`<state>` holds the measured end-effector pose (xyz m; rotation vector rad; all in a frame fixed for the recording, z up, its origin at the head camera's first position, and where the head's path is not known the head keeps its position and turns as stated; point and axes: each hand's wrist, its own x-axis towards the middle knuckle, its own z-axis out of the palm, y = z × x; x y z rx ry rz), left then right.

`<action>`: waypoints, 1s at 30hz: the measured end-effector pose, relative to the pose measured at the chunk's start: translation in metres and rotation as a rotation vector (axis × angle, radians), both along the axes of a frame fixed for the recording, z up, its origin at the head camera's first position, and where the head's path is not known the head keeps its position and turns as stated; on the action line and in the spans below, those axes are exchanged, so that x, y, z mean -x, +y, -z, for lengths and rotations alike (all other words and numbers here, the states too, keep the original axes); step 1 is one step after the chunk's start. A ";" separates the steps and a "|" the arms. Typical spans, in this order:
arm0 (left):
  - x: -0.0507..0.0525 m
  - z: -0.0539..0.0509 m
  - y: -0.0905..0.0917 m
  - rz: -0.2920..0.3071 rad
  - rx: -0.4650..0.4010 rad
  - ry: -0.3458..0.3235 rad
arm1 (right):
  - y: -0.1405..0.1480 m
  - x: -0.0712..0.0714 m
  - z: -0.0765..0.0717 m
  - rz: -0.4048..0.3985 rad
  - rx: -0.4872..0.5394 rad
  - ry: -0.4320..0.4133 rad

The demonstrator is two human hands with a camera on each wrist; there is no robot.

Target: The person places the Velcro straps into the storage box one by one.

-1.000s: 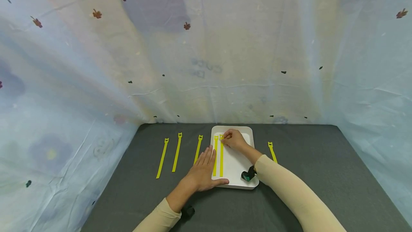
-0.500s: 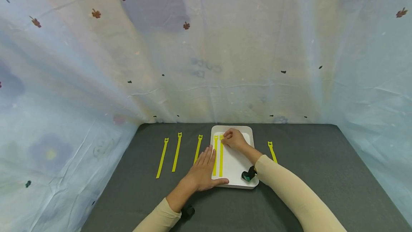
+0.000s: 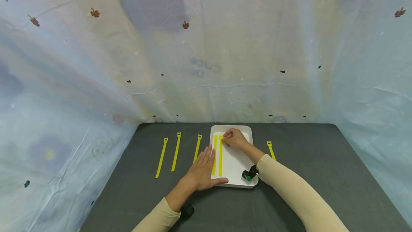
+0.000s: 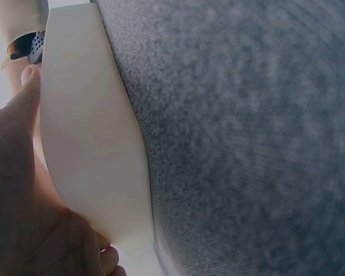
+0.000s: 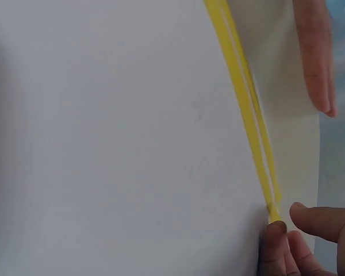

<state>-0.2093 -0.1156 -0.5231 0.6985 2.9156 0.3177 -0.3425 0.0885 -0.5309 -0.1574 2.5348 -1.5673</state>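
A white rectangular tray (image 3: 233,167) lies on the dark cloth, with two yellow strap-like cable ties side by side along its left part. At the far end of the right-hand yellow cable tie (image 3: 220,158), my right hand (image 3: 235,139) holds the slotted head with curled fingers; its fingertips partly cover that end in the right wrist view. The other cable tie (image 3: 215,149) lies just to its left. My left hand (image 3: 201,173) rests with straight fingers along the tray's left side, thumb out over the front edge. In the left wrist view, the hand is beside the tray's wall (image 4: 92,126).
Left of the tray lie several more yellow cable ties, including the leftmost one (image 3: 161,158) and one (image 3: 197,149) partly behind my left hand. Another cable tie (image 3: 271,150) lies to the right, partly covered by my right sleeve. A patterned curtain (image 3: 206,63) surrounds the dark tabletop (image 3: 309,160).
Both hands and the cable ties keep their places. Only the whole head view shifts very slightly.
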 end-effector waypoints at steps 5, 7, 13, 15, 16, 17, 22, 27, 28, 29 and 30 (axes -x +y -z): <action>0.000 -0.001 0.000 0.002 -0.006 -0.002 | 0.003 -0.004 -0.007 -0.028 -0.019 -0.032; 0.000 0.000 0.000 0.001 -0.003 -0.002 | 0.006 -0.007 -0.010 -0.037 -0.032 -0.036; 0.001 0.001 -0.001 -0.002 0.005 -0.004 | 0.015 -0.014 -0.022 -0.054 -0.027 -0.010; 0.001 0.001 -0.001 -0.003 0.007 -0.005 | 0.018 -0.017 -0.028 -0.061 -0.016 -0.005; 0.001 0.001 -0.001 -0.004 0.008 -0.005 | 0.020 -0.018 -0.030 -0.069 -0.019 0.002; 0.001 0.001 -0.001 -0.004 0.011 -0.005 | 0.021 -0.019 -0.033 -0.074 -0.015 0.002; 0.000 0.000 0.000 -0.008 0.001 -0.013 | 0.031 -0.022 -0.042 -0.113 -0.015 0.009; -0.001 -0.001 0.000 -0.008 -0.005 -0.016 | 0.043 -0.027 -0.050 -0.120 -0.008 0.019; -0.001 -0.002 0.000 -0.008 -0.004 -0.016 | 0.045 -0.028 -0.051 -0.114 -0.011 0.023; -0.001 -0.002 0.000 -0.009 -0.004 -0.017 | 0.048 -0.029 -0.053 -0.110 -0.011 0.030; -0.001 -0.001 0.000 -0.010 -0.004 -0.017 | 0.050 -0.030 -0.054 -0.109 -0.013 0.035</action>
